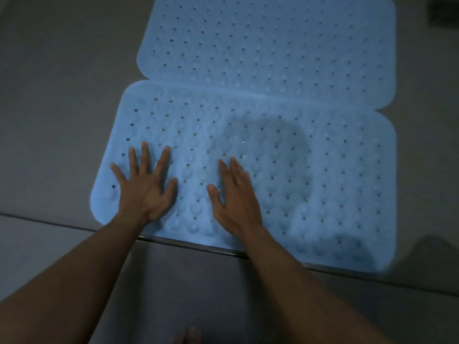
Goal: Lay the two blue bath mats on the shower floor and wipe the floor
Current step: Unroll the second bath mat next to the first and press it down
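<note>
Left hand [146,192], right hand [236,202] flat on perforated blue mat [330,175]

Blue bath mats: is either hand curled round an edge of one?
No: the left hand and right hand press flat, fingers straight, on the near bath mat.

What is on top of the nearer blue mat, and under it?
The left hand and right hand lie flat on the nearer mat. Its far edge seems to overlap the farther mat. The floor beneath is hidden.
</note>
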Tool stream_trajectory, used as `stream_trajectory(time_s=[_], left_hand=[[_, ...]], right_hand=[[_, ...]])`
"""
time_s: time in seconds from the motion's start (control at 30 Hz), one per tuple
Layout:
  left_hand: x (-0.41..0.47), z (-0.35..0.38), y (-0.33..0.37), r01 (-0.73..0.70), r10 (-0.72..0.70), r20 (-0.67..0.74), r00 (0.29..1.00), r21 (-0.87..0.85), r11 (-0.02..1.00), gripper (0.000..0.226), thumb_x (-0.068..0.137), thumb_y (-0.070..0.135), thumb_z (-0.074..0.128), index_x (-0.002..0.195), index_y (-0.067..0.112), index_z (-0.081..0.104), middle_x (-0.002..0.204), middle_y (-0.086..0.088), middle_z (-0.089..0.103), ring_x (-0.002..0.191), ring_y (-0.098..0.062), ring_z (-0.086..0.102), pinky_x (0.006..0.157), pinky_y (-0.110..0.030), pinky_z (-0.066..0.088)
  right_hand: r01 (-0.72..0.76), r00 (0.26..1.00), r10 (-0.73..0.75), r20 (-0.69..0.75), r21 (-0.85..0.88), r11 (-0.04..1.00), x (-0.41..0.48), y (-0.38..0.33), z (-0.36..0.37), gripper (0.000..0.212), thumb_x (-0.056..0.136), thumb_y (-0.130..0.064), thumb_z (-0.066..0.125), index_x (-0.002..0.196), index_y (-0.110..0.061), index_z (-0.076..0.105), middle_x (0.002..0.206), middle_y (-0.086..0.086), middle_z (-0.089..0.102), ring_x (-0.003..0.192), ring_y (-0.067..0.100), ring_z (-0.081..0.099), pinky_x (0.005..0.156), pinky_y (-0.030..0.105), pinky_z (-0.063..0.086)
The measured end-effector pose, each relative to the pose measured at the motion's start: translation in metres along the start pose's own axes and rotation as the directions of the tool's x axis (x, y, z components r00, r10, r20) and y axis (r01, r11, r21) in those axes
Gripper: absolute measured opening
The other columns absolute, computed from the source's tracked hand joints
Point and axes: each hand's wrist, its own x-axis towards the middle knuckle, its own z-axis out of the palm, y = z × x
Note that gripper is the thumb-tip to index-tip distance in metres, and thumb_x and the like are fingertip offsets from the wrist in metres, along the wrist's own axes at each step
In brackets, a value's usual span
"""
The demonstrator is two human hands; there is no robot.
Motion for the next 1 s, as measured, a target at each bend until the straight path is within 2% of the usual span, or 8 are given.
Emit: stream_trajectory(time_s=[0.03, 0.1, 0.2, 0.33, 0.4, 0.47, 0.77, 1.0], left_hand=[[-0.006, 0.002, 0.021, -0.042, 0.041, -0.042, 0.998, -0.013, 0.999, 0.074, 0.092, 0.068, 0.023, 0.156, 0.041, -0.003, 0.166, -0.007, -0.012, 0.151, -0.034, -0.014, 0.111, -0.072, -0.006], [-0.014, 0.010, 0.068, -0.133, 0.132, -0.081, 0.988, -0.016, 0.991, 0.075, 0.092, 0.068, 0.025, 0.157, 0.039, 0.000, 0.166, -0.008, -0.011, 0.151, -0.035, -0.013, 0.110, -0.074, -0.004], [-0.016, 0.019, 0.140, -0.203, 0.202, -0.053, 0.978, -0.027, 0.979, 0.084, 0.087, 0.080, 0.023, 0.156, 0.041, -0.003, 0.166, -0.007, -0.012, 0.150, -0.037, -0.014, 0.108, -0.076, -0.006], [-0.020, 0.037, 0.210, -0.269, 0.267, 0.030, 0.963, 0.042, 0.962, 0.080, 0.087, 0.082, 0.013, 0.155, 0.045, -0.007, 0.165, -0.005, -0.018, 0.149, -0.036, -0.021, 0.107, -0.078, -0.004], [-0.023, 0.046, 0.227, -0.261, 0.258, 0.054, 0.965, 0.056, 0.964, 0.080, 0.087, 0.083, 0.014, 0.155, 0.045, -0.002, 0.165, -0.004, -0.015, 0.149, -0.036, -0.019, 0.105, -0.079, -0.003], [-0.024, 0.053, 0.231, -0.239, 0.237, 0.041, 0.971, 0.075, 0.968, 0.083, 0.085, 0.086, 0.017, 0.155, 0.045, 0.001, 0.166, -0.003, -0.010, 0.150, -0.036, -0.015, 0.105, -0.078, -0.004], [-0.020, 0.051, 0.233, -0.193, 0.188, 0.063, 0.980, 0.089, 0.977, 0.089, 0.079, 0.091, 0.014, 0.153, 0.048, -0.007, 0.165, -0.001, -0.018, 0.150, -0.034, -0.017, 0.106, -0.078, -0.003], [-0.020, 0.044, 0.235, -0.200, 0.190, 0.112, 0.975, 0.088, 0.976, 0.087, 0.078, 0.092, 0.009, 0.151, 0.050, -0.013, 0.163, 0.000, -0.023, 0.149, -0.035, -0.020, 0.106, -0.078, -0.005]], right_hand=[[0.012, 0.999, -0.009, -0.046, 0.064, 0.998, -0.005, 0.013, -0.013, 0.061, 0.100, -0.049, 0.037, 0.155, -0.024, 0.027, 0.165, 0.004, 0.015, 0.151, 0.015, 0.014, 0.123, 0.030, 0.010], [0.034, 0.977, -0.017, -0.211, 0.078, 0.996, -0.016, 0.042, -0.037, 0.057, 0.099, -0.042, 0.040, 0.150, -0.018, 0.040, 0.161, 0.008, 0.029, 0.148, 0.018, 0.025, 0.121, 0.035, 0.022], [-0.049, 0.942, 0.036, -0.334, -0.031, 0.998, -0.033, 0.093, -0.070, 0.055, 0.099, -0.039, 0.039, 0.149, -0.015, 0.041, 0.160, 0.012, 0.030, 0.148, 0.023, 0.025, 0.120, 0.051, 0.021], [-0.360, 0.928, 0.302, -0.217, -0.320, 0.876, -0.059, 0.156, -0.107, 0.062, 0.102, -0.053, 0.021, 0.158, -0.030, 0.008, 0.166, 0.006, -0.004, 0.153, 0.023, -0.005, 0.119, 0.061, -0.003], [-0.374, 0.927, 0.323, -0.189, -0.442, 0.816, -0.069, 0.174, -0.111, 0.064, 0.101, -0.059, 0.011, 0.158, -0.033, -0.002, 0.166, 0.007, -0.011, 0.152, 0.025, -0.013, 0.118, 0.062, -0.004], [-0.348, 0.937, 0.286, -0.199, -0.495, 0.796, -0.074, 0.181, -0.108, 0.065, 0.100, -0.060, 0.011, 0.158, -0.033, -0.001, 0.166, 0.008, -0.008, 0.152, 0.027, -0.009, 0.118, 0.062, -0.001], [-0.348, 0.933, 0.251, -0.258, -0.467, 0.813, -0.072, 0.178, -0.107, 0.071, 0.101, -0.059, 0.024, 0.159, -0.023, 0.004, 0.166, 0.010, -0.001, 0.153, 0.025, 0.001, 0.120, 0.059, 0.004], [-0.353, 0.932, 0.275, -0.234, -0.426, 0.833, -0.072, 0.175, -0.114, 0.071, 0.099, -0.060, 0.025, 0.159, -0.026, 0.005, 0.166, 0.009, 0.003, 0.153, 0.024, 0.001, 0.121, 0.055, 0.003]])
